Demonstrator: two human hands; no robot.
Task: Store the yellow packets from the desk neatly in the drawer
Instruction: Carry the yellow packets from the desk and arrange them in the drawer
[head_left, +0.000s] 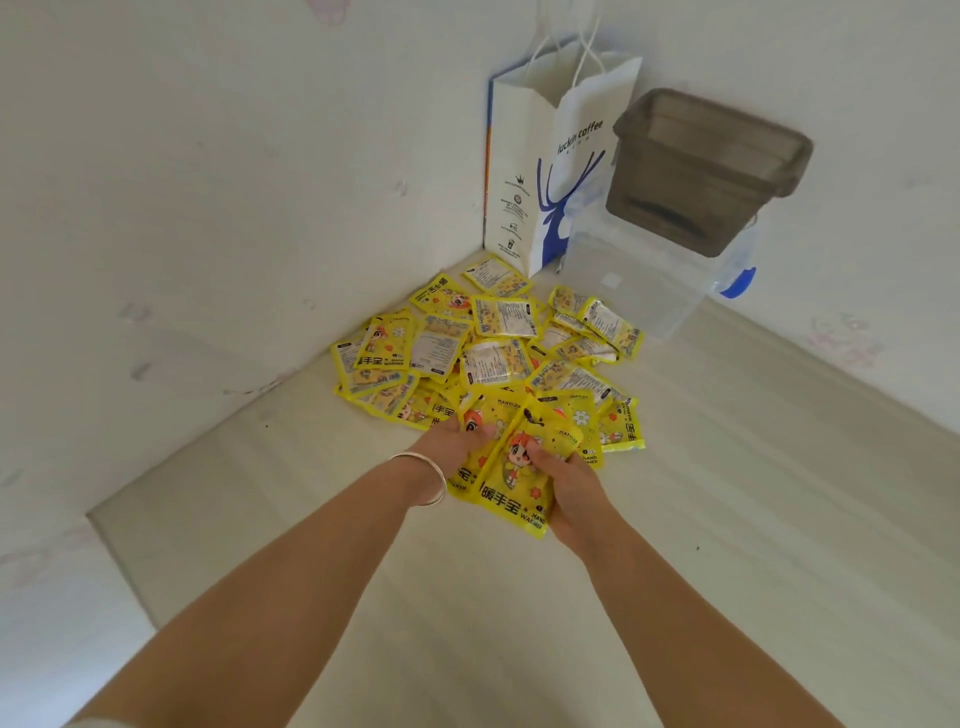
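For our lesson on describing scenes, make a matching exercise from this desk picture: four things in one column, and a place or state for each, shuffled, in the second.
Column one:
1. paper bag
2. grey tub
3. clear box
4. bundle of packets

Column two:
A. held between both hands
B. stands in the corner against the wall
C. sits on the desk under another container
D. rests on top of a see-through container

Pairs: 1-B, 2-D, 3-C, 4-A

The left hand and right hand have a grip on the bundle.
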